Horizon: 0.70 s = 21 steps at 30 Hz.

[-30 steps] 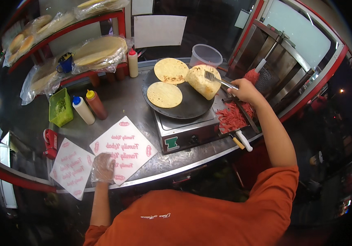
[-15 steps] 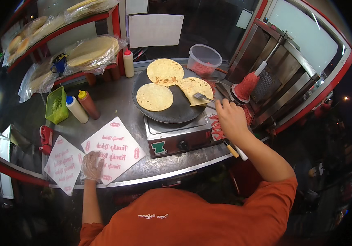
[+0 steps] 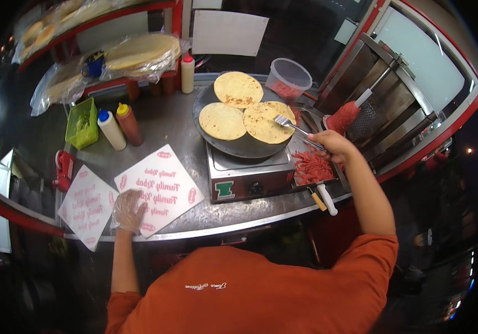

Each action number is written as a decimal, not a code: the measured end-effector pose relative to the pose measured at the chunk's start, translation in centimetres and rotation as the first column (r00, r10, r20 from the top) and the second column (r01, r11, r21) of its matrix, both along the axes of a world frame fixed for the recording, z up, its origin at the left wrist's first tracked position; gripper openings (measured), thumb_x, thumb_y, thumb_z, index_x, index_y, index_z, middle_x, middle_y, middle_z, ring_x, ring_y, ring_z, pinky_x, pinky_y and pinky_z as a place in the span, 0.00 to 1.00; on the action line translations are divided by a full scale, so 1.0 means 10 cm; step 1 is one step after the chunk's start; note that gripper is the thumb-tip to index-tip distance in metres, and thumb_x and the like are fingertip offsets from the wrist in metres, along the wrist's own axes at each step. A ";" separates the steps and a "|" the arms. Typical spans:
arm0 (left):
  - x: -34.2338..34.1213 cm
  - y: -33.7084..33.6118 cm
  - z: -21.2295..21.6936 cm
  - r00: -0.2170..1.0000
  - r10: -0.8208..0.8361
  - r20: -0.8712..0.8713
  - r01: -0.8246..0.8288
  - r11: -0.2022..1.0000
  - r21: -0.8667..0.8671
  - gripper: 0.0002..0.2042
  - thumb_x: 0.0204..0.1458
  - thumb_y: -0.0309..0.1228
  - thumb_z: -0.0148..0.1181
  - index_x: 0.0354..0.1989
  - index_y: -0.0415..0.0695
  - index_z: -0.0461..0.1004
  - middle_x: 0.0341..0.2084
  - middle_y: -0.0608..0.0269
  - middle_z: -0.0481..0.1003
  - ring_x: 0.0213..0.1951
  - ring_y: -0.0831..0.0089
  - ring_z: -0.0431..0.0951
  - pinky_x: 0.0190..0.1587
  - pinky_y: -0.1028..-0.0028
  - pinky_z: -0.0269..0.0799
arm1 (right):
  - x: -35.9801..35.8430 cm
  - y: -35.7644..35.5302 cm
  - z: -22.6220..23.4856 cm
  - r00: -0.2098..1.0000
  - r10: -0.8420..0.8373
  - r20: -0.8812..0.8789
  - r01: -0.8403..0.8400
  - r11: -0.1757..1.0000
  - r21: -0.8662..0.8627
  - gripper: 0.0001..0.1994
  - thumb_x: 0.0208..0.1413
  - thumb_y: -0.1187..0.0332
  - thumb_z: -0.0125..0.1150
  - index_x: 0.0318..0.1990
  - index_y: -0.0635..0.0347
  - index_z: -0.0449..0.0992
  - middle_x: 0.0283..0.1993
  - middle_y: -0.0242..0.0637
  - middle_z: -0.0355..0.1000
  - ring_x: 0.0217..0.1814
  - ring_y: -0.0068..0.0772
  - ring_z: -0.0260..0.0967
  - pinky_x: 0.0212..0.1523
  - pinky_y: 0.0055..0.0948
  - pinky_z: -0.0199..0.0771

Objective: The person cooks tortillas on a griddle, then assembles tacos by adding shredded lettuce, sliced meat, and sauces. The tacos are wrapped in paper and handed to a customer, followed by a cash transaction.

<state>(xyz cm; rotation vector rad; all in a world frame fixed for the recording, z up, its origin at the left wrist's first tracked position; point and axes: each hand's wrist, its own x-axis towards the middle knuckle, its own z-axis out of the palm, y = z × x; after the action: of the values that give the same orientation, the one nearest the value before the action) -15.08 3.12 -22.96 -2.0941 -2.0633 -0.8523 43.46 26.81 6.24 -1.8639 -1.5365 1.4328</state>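
Note:
Three round flatbreads lie on a dark round griddle [image 3: 239, 148]: a back one [image 3: 238, 88], a left one [image 3: 222, 121] and a right one [image 3: 264, 131]. My right hand [image 3: 332, 146] is bare and closed around metal tongs [image 3: 300, 129]. The tongs' tip is over the right flatbread, near its centre; whether it presses on it, I cannot tell. My left hand [image 3: 129, 210], in a clear plastic glove, lies with fingers stretched on the lower left part of a printed paper sheet [image 3: 163, 181]. A second printed sheet [image 3: 86, 209] lies to its left.
Red shaved meat [image 3: 311, 167] fills a tray right of the burner [image 3: 250, 181], with two knife handles [image 3: 325, 199] jutting forward. A meat spit [image 3: 343, 117] stands behind. Sauce bottles [image 3: 130, 125], a green tub [image 3: 82, 125] and a bread shelf [image 3: 133, 83] are left; a clear tub [image 3: 289, 78] is at the back.
The right flatbread, bent at its edges before, now lies flat and round. My right hand and the tongs have drawn back from it a little. My left hand stays on the paper; the view has shifted.

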 end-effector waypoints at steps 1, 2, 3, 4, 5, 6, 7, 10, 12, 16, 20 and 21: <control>0.02 -0.02 0.01 0.996 -0.010 -0.084 0.013 0.999 0.029 0.25 0.54 0.48 0.67 0.59 0.52 0.78 0.57 0.53 0.76 0.61 0.49 0.72 0.64 0.47 0.66 | -0.11 -0.02 -0.12 0.998 -0.053 0.042 0.050 0.996 0.070 0.15 0.68 0.60 0.63 0.36 0.64 0.81 0.25 0.30 0.74 0.19 0.20 0.61 0.20 0.26 0.59; 0.04 -0.04 0.02 0.989 0.004 -0.151 0.001 0.999 0.032 0.27 0.55 0.50 0.65 0.61 0.53 0.77 0.59 0.53 0.75 0.63 0.49 0.71 0.65 0.46 0.63 | -0.23 -0.05 -0.18 0.987 -0.042 0.155 0.002 0.967 0.253 0.14 0.67 0.62 0.64 0.38 0.66 0.82 0.25 0.29 0.73 0.21 0.20 0.63 0.23 0.27 0.61; 0.03 -0.05 0.04 0.973 0.031 -0.231 -0.017 0.998 0.064 0.28 0.56 0.52 0.64 0.62 0.53 0.76 0.62 0.54 0.74 0.65 0.49 0.70 0.67 0.44 0.61 | -0.33 -0.09 -0.14 0.975 0.020 0.219 -0.114 0.897 0.427 0.13 0.67 0.63 0.63 0.43 0.67 0.83 0.27 0.25 0.71 0.24 0.18 0.62 0.25 0.26 0.61; 0.03 -0.06 0.06 0.966 -0.001 -0.257 0.014 0.999 0.047 0.29 0.56 0.55 0.63 0.64 0.54 0.75 0.64 0.55 0.73 0.67 0.50 0.69 0.69 0.43 0.58 | -0.46 -0.15 -0.08 0.954 0.002 0.300 -0.167 0.834 0.526 0.13 0.67 0.65 0.62 0.48 0.68 0.83 0.28 0.21 0.70 0.27 0.15 0.61 0.27 0.24 0.60; 0.03 -0.09 0.08 0.950 -0.026 -0.310 0.034 0.999 0.022 0.31 0.57 0.57 0.61 0.66 0.55 0.74 0.66 0.56 0.72 0.69 0.50 0.67 0.71 0.41 0.54 | -0.57 -0.23 0.05 0.952 0.022 0.305 -0.196 0.811 0.551 0.13 0.67 0.66 0.62 0.49 0.69 0.83 0.30 0.18 0.69 0.30 0.14 0.59 0.31 0.25 0.60; 0.02 -0.12 0.09 0.973 -0.065 -0.224 0.057 0.998 -0.039 0.30 0.57 0.56 0.62 0.66 0.55 0.74 0.65 0.57 0.72 0.67 0.51 0.68 0.70 0.43 0.56 | -0.71 -0.33 0.16 0.965 0.079 0.249 -0.218 0.770 0.599 0.13 0.65 0.67 0.63 0.49 0.68 0.84 0.26 0.22 0.68 0.29 0.14 0.62 0.27 0.24 0.62; 0.02 -0.13 0.11 0.978 -0.102 -0.180 0.093 0.994 -0.056 0.30 0.58 0.55 0.63 0.65 0.55 0.74 0.65 0.59 0.73 0.66 0.52 0.69 0.69 0.44 0.58 | -0.83 -0.47 0.28 0.978 0.158 0.133 -0.205 0.817 0.540 0.13 0.65 0.69 0.62 0.51 0.67 0.84 0.27 0.22 0.69 0.28 0.14 0.62 0.27 0.23 0.60; -0.02 -0.13 0.11 0.982 -0.191 0.003 0.190 0.978 -0.088 0.27 0.58 0.48 0.65 0.64 0.53 0.75 0.62 0.60 0.74 0.60 0.55 0.74 0.64 0.52 0.66 | -1.34 -0.83 0.19 0.987 0.162 -0.002 -0.144 0.878 0.457 0.16 0.65 0.67 0.65 0.57 0.62 0.82 0.28 0.20 0.68 0.24 0.09 0.57 0.23 0.17 0.54; -0.03 -0.08 0.07 0.966 -0.215 0.145 0.224 0.973 -0.050 0.25 0.58 0.43 0.65 0.64 0.52 0.75 0.60 0.58 0.76 0.57 0.55 0.77 0.61 0.55 0.70 | -1.67 -1.05 -0.19 0.986 0.125 -0.110 -0.071 0.913 0.402 0.17 0.65 0.67 0.67 0.58 0.61 0.82 0.29 0.20 0.69 0.23 0.07 0.56 0.22 0.17 0.53; -0.06 -0.05 -0.12 0.963 -0.058 0.263 0.074 0.996 -0.052 0.18 0.63 0.38 0.60 0.59 0.48 0.77 0.57 0.54 0.77 0.55 0.49 0.76 0.59 0.53 0.71 | -2.38 -1.49 -1.42 0.973 0.229 0.020 -0.214 0.872 0.440 0.20 0.65 0.62 0.67 0.59 0.64 0.80 0.31 0.34 0.76 0.27 0.28 0.69 0.30 0.30 0.69; -0.17 0.03 -0.25 0.959 -0.054 0.279 0.050 0.999 0.020 0.19 0.63 0.37 0.59 0.60 0.45 0.74 0.55 0.50 0.77 0.53 0.49 0.77 0.57 0.54 0.72 | -2.88 -2.03 -2.09 0.966 0.024 0.256 -0.206 0.668 0.715 0.22 0.67 0.60 0.62 0.62 0.65 0.75 0.43 0.51 0.78 0.44 0.54 0.77 0.46 0.44 0.76; -0.16 0.03 -0.25 0.937 -0.002 0.350 -0.020 0.998 0.060 0.19 0.62 0.36 0.59 0.60 0.44 0.74 0.55 0.49 0.77 0.53 0.48 0.76 0.57 0.54 0.72 | -2.97 -2.18 -2.16 0.972 -0.010 0.233 -0.163 0.685 0.710 0.21 0.67 0.61 0.61 0.62 0.64 0.75 0.44 0.52 0.77 0.46 0.54 0.77 0.46 0.44 0.76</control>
<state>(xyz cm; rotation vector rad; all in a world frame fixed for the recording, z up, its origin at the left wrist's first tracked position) -16.72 3.38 -25.50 -2.0178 -2.1665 -1.3575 13.75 5.01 -15.32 -1.4747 -1.9253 0.4736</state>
